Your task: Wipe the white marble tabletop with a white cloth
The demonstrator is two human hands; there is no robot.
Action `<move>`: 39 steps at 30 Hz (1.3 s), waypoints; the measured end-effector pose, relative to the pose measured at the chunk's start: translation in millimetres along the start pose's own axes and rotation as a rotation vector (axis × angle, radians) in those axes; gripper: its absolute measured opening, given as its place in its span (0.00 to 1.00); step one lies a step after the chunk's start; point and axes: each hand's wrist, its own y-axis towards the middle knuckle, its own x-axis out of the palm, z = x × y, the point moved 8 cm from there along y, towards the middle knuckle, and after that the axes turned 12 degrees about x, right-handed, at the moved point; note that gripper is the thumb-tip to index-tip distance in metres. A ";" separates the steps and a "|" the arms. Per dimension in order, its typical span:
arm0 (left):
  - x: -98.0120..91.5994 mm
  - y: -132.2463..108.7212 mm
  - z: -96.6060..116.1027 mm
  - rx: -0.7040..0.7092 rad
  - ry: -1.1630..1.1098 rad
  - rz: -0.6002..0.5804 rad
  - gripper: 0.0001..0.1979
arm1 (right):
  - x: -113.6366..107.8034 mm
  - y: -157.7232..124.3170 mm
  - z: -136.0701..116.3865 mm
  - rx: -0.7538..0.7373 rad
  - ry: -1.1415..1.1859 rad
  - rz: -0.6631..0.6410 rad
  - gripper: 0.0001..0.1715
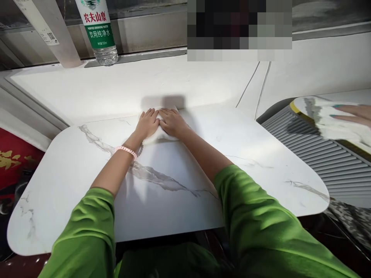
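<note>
Near the far edge of a white marble-patterned tabletop [162, 208], a white cloth [161, 136] lies flat under both hands. My left hand [148, 124] presses on the cloth's left part, fingers stretched forward, a pink coil band [126, 151] round the wrist. Beside it, my right hand [173, 123] rests flat on the cloth's right part, its fingers angled toward the left. The thumbs meet or nearly meet in the middle. Neither hand is closed round the cloth, and much of it is hidden beneath them.
A white wall [130, 88] borders the table's far side. On the ledge above stand a water bottle [100, 34] and a tall translucent container [55, 34]. At right, another person's hand [353, 112] lies on a white cloth [333, 121] over a second table with a ribbed grey side [313, 150].
</note>
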 end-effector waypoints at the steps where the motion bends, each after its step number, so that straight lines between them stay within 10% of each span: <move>1: -0.3 0.1 0.3 0.000 0.001 0.000 0.26 | 0.1 0.5 0.4 0.003 0.004 0.000 0.32; 9: -5.8 -33.9 27.2 -0.039 0.029 0.000 0.26 | -7.7 -36.6 -8.0 0.007 0.010 -0.004 0.32; 23: -24.2 -221.5 137.6 0.125 0.011 0.009 0.27 | -38.7 -248.3 -89.5 -0.187 -0.079 0.088 0.34; 30: -25.0 -203.7 110.3 0.043 0.019 -0.071 0.28 | -28.5 -211.3 -94.5 -0.175 -0.036 0.031 0.34; 39: -27.4 -125.9 -3.5 -0.184 0.007 -0.046 0.27 | 7.1 -69.4 -101.5 -0.180 0.027 0.017 0.32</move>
